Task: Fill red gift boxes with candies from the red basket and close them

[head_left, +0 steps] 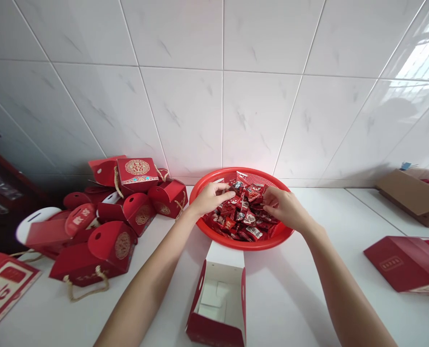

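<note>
A red plastic basket (245,246) holds many small candies in red wrappers (249,218). Over its left side, my left hand (214,196) has thumb and fingers curved toward the candies; whether it grips one is too small to tell. My right hand (282,206) reaches in at the right side, fingers bent among the wrappers and their tips partly hidden. Between my forearms stands an open red box (216,330) with a white inside, nothing in it, its white flap touching the basket's front.
Several red gift boxes (109,246) with rope handles are piled at the left. A flat red printed piece (5,289) lies at the far left. On the right are another red box (405,265) and a brown carton (411,197). Behind rises a tiled wall (257,120).
</note>
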Tool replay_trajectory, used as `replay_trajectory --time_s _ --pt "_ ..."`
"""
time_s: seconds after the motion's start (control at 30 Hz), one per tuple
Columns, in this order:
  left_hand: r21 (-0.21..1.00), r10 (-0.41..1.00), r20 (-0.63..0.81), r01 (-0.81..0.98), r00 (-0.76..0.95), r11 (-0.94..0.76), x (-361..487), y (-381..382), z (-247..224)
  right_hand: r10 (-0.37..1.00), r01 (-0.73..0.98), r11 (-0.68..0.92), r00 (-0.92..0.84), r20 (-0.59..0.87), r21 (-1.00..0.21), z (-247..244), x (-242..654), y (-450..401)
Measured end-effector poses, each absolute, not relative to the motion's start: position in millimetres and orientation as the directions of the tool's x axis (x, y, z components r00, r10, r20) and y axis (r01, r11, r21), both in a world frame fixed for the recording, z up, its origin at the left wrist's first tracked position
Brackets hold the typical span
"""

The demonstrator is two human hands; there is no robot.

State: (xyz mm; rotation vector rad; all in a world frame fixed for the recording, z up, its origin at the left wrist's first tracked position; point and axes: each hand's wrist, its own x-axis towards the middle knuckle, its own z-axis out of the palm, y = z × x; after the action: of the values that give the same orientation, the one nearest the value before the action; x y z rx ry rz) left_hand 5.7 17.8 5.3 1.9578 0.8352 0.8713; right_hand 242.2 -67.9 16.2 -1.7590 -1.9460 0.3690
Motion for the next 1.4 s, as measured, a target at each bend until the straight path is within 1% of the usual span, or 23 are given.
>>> replay_trajectory --time_s 0.1,0.17,0.27,0.4,0.6,0.83,0.93,1.07,1.27,1.33,1.4 --pt "0.87 0.798 0.254 0.232 0.546 -0.435 6 17 6 0.98 0.881 0.16 -0.194 -0.032 -0.445 20 239 -72" --pt "0.87 0.797 0.252 0.233 0.549 -0.435 6 17 5 0.973 0.918 0.145 -0.2 -0.115 -0.37 20 235 -74" --pt "0.869 0.794 0.255 0.23 0.552 -0.438 6 18 5 0.98 0.951 0.131 -0.167 -0.109 -0.279 18 229 -74" --pt "0.869 0.784 0.258 0.22 0.565 -0.444 6 18 4 0.981 0.961 0.121 -0.155 -0.119 -0.25 15 227 -72" --pt "0.869 0.791 0.248 0.234 0.56 -0.437 6 17 6 0.989 0.97 0.098 -0.119 -0.086 -0.222 15 229 -72" --pt "0.872 0.801 0.226 0.253 0.554 -0.42 5 16 6 0.987 0.959 0.14 -0.156 -0.045 -0.248 14 231 -73" --pt "0.867 0.807 0.23 0.261 0.544 -0.424 5 16 6 0.991 0.957 0.122 -0.13 -0.014 -0.263 14 231 -71" --pt "0.865 0.804 0.226 0.266 0.55 -0.425 5 16 6 0.99 0.943 0.136 -0.141 0.004 -0.304 11 231 -68" --pt "0.874 0.801 0.215 0.256 0.559 -0.413 6 17 6 0.978 0.931 0.185 -0.204 -0.029 -0.314 9 238 -68" --pt "0.875 0.798 0.219 0.248 0.562 -0.415 6 17 6 0.971 0.921 0.2 -0.233 -0.061 -0.335 10 239 -70" --pt "0.875 0.794 0.227 0.24 0.563 -0.42 6 17 7 0.967 0.926 0.192 -0.236 -0.099 -0.325 13 239 -72"
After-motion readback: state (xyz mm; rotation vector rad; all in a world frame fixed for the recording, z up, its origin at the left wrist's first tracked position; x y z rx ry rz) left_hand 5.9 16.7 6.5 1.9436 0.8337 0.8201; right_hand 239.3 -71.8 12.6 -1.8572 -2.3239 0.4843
